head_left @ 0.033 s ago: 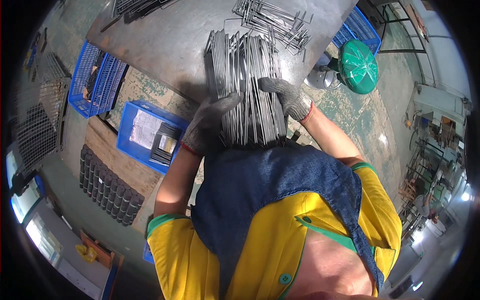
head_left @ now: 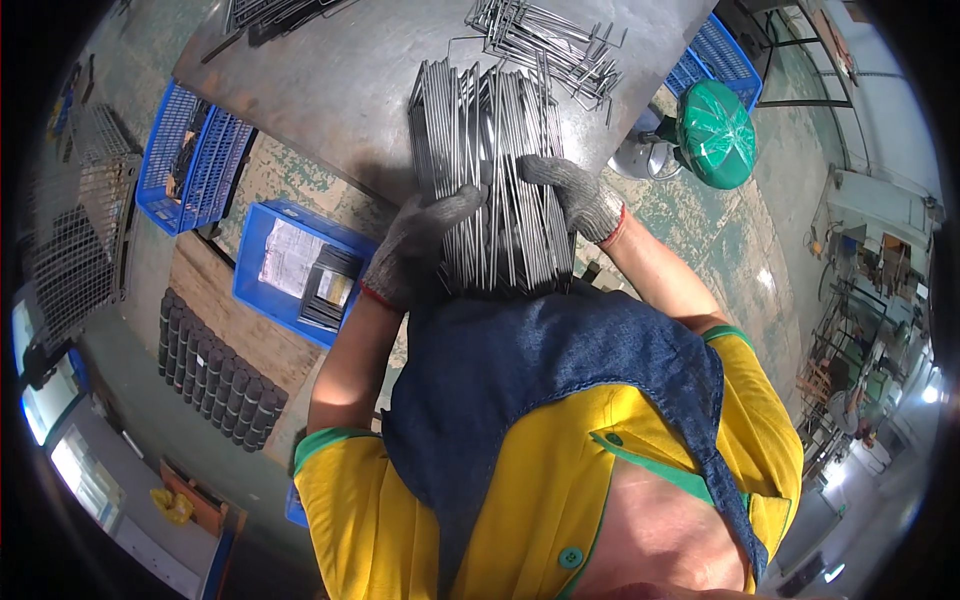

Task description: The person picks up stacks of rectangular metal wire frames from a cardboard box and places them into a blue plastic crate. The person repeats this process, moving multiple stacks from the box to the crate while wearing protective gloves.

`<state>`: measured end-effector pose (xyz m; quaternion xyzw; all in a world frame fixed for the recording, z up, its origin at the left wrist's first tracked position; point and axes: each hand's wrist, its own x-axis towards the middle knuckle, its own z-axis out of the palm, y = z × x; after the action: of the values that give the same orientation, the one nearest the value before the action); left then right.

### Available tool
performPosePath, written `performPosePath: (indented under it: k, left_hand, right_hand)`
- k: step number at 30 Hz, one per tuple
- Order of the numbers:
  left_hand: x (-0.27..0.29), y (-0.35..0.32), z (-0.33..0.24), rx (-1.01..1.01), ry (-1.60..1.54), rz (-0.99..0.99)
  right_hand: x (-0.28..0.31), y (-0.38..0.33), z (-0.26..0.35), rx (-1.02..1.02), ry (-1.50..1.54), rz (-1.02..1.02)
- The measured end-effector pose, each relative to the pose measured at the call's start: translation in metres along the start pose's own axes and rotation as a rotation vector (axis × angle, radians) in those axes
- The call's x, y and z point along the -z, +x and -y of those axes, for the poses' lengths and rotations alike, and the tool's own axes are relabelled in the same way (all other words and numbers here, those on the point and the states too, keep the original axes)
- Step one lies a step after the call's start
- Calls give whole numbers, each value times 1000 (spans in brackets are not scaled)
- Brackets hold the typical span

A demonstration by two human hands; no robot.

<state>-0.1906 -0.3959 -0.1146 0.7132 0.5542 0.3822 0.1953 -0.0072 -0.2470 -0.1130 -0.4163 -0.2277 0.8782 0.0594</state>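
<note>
A thick bundle of thin bent metal rods (head_left: 490, 180) lies across the near edge of the metal table, its lower end against my blue apron. My left hand (head_left: 420, 235), in a grey knit glove, clasps the bundle's left side with the thumb over the top. On the opposite side my right hand (head_left: 575, 195), gloved alike, grips it, thumb also on top. The other fingers of both hands are mostly hidden under or beside the rods. Just beyond the bundle, a loose heap of similar bent rods (head_left: 555, 50) rests on the table.
The metal tabletop (head_left: 330, 100) carries more dark rods (head_left: 280, 15) at its far left. Blue crates (head_left: 250, 265) stand on the left, near rows of dark cylinders (head_left: 215, 375). A stool with a green wrapped seat (head_left: 716, 133) stands right, before another blue basket (head_left: 715, 50).
</note>
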Motion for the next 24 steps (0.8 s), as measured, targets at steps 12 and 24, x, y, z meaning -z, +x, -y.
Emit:
performPosePath:
  k: [12, 24]
  left_hand:
    - [2, 13, 1, 116, -30, 44]
    - [-13, 5, 1, 393, -478, -60]
  right_hand:
    - [18, 6, -18, 590, -767, 64]
    - [-10, -1, -8, 333, -273, 42]
